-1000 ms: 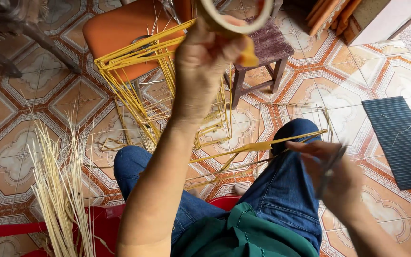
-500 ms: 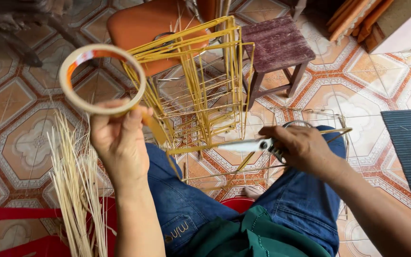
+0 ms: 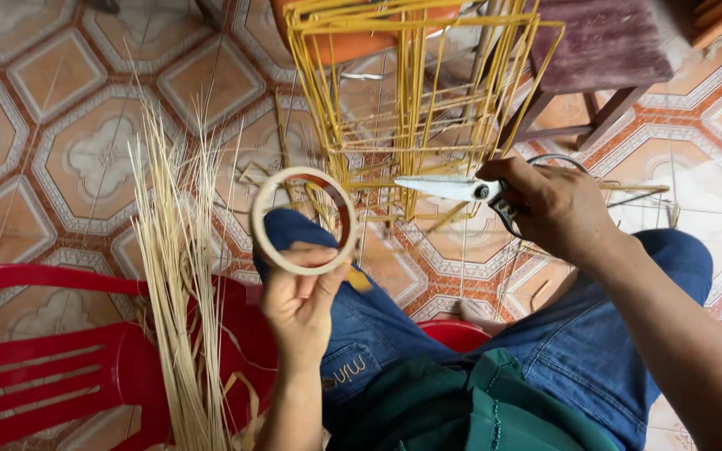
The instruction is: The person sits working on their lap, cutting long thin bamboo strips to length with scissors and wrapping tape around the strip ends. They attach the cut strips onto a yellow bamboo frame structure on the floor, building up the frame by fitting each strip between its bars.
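My left hand (image 3: 301,301) holds a pale roll of tape (image 3: 303,220) upright by its lower rim, above my left knee in blue jeans. My right hand (image 3: 550,205) grips black-handled scissors (image 3: 460,189), their silver blades pointing left and closed. Just beyond the blades stands a yellow frame of thin sticks (image 3: 415,92), shaped like an open box, on the tiled floor in front of my knees.
A bundle of thin straw-coloured sticks (image 3: 179,276) leans over a red plastic chair (image 3: 52,355) at the left. An orange seat (image 3: 353,42) and a wooden stool with a purple cushion (image 3: 603,58) stand behind the frame. Patterned floor tiles lie all around.
My left hand has come down from high above the frame to just over my knee, with the tape roll. The right hand has lifted the scissors toward the frame.
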